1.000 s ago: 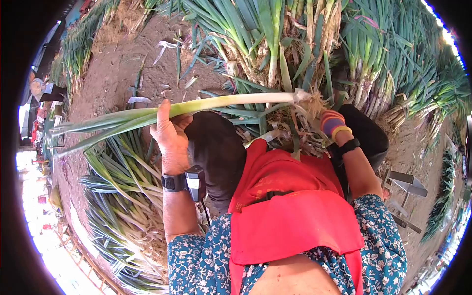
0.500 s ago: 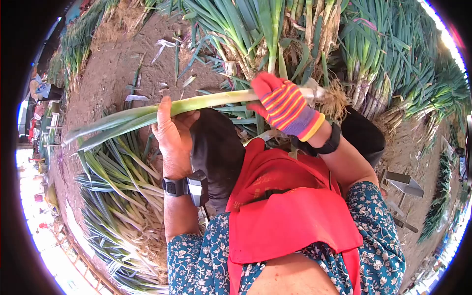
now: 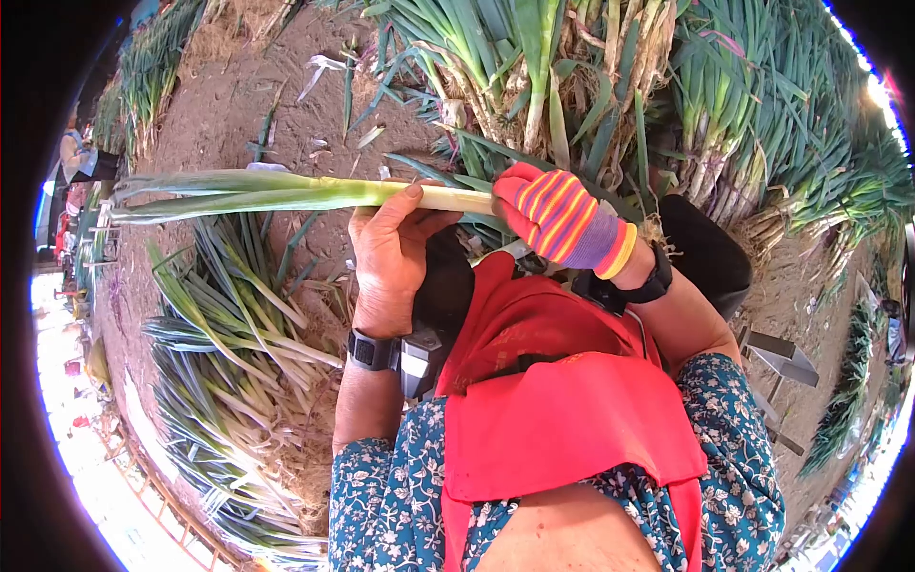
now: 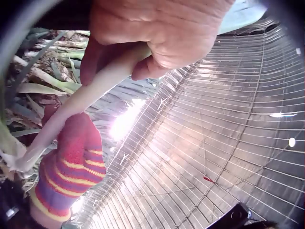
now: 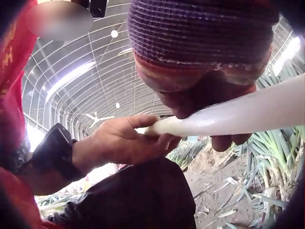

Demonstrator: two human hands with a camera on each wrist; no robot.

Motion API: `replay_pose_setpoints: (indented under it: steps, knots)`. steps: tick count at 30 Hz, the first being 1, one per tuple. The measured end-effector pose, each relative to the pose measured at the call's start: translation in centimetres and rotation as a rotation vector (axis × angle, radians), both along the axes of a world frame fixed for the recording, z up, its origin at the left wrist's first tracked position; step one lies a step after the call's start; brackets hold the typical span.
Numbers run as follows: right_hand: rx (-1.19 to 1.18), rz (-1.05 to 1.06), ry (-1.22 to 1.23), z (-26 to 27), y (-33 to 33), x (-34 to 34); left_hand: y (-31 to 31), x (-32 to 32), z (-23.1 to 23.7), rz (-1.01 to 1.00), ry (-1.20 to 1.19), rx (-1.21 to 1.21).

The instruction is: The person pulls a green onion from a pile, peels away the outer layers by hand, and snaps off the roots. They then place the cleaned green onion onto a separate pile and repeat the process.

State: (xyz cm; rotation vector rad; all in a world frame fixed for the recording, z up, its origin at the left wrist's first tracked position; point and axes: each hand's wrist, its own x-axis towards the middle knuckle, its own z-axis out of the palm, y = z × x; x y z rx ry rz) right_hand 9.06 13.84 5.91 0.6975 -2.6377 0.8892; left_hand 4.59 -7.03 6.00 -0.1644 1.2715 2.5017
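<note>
Leek (image 3: 329,194) is up in front of the red apron (image 3: 572,429), crosswise, leaves out left. Left hand (image 3: 389,253) pinches mid-stalk, thumb against fingers, probably to steady the leafy end. Gloved right hand (image 3: 564,221) curls round the pale stalk nearer the roots; glove likely helps grip slick skin. Leek pile (image 3: 243,357) on the left, seemingly placed for easy reach.
</note>
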Motion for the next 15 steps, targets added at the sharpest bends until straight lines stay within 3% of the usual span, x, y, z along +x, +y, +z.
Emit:
replay_pose_setpoints:
  steps: [7, 10, 12, 13, 15]
  knots:
    - [-0.071, -0.042, 0.051, -1.9, 0.3, 0.4, 0.8, 0.4, -0.4, -0.029, 0.039, -0.042]
    - [0.012, -0.136, -0.009, -2.9, 0.9, -0.2, 1.3, 0.9, -0.4, -0.050, 0.074, -0.062]
    - [-0.020, -0.219, 0.112, -5.1, 2.2, -0.9, 1.2, 0.9, -0.6, -0.059, 0.101, -0.072]
    - [0.079, -0.333, 0.045, -6.5, 2.9, -1.1, 1.1, 0.9, -0.6, -0.064, 0.128, -0.081]
    - [-0.005, -0.286, 0.103, -6.8, 4.0, -0.9, 0.8, 0.6, -0.4, -0.067, 0.149, -0.087]
